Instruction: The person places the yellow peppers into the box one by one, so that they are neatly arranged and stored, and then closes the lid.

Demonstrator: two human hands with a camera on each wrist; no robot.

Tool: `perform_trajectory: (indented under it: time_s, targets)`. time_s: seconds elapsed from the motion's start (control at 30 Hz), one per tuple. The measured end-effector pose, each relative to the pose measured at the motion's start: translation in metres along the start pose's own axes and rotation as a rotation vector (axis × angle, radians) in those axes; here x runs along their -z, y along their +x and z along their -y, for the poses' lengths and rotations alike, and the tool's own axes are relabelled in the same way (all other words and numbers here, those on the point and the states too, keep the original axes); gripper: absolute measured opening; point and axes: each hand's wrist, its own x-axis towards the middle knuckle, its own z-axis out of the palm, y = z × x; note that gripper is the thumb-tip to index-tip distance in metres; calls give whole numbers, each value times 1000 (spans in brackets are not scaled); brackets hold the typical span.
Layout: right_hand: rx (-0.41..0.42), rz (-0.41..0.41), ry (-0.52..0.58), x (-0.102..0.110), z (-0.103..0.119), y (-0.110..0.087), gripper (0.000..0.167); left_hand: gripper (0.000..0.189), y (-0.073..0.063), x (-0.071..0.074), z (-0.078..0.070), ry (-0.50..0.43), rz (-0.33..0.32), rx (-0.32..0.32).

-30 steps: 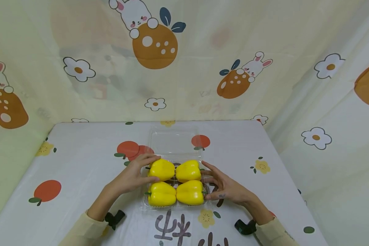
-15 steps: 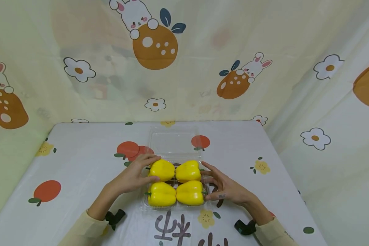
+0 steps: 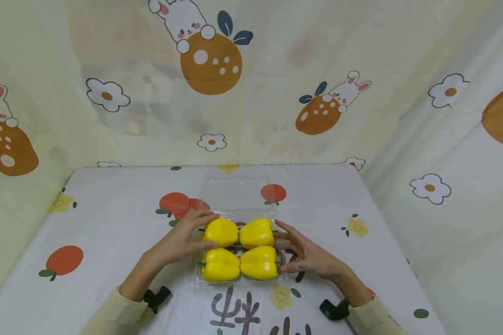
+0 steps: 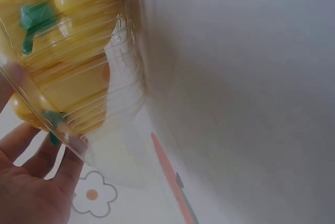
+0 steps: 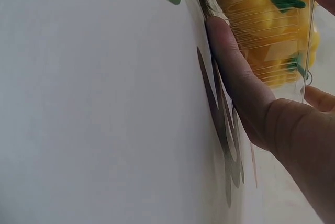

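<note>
Several yellow bell peppers (image 3: 259, 263) with green stems lie in a clear plastic clamshell container (image 3: 240, 279). Its lid (image 3: 237, 193) is folded back flat on the table, away from the person. My left hand (image 3: 183, 237) rests at the container's left side, thumb and fingers spread along the edge; in the left wrist view, fingertips meet the clear rim (image 4: 46, 113). On the right side, my right hand (image 3: 310, 253) touches the container with loosely spread fingers. One of its digits (image 5: 230, 48) lies against the ribbed wall below the rim in the right wrist view.
A white cloth (image 3: 109, 218) printed with red fruit, flowers and dark characters covers the table. Pale curtains (image 3: 255, 121) with rabbit prints hang behind and at both sides. Black wrist devices sit at the left wrist (image 3: 156, 298) and right wrist (image 3: 334, 309).
</note>
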Motion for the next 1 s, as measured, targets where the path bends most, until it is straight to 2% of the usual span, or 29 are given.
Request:
perform_trajectory:
  time_s: [0.33, 0.63, 1.0]
  targets:
    - [5, 3, -1, 0, 1, 0, 112, 71, 2, 1, -4, 27, 4, 15]
    - [9, 5, -2, 0, 0, -1, 112, 71, 1, 0, -7, 37, -10, 58]
    - [-3, 2, 1, 0, -1, 0, 112, 73, -2, 0, 1, 41, -4, 16]
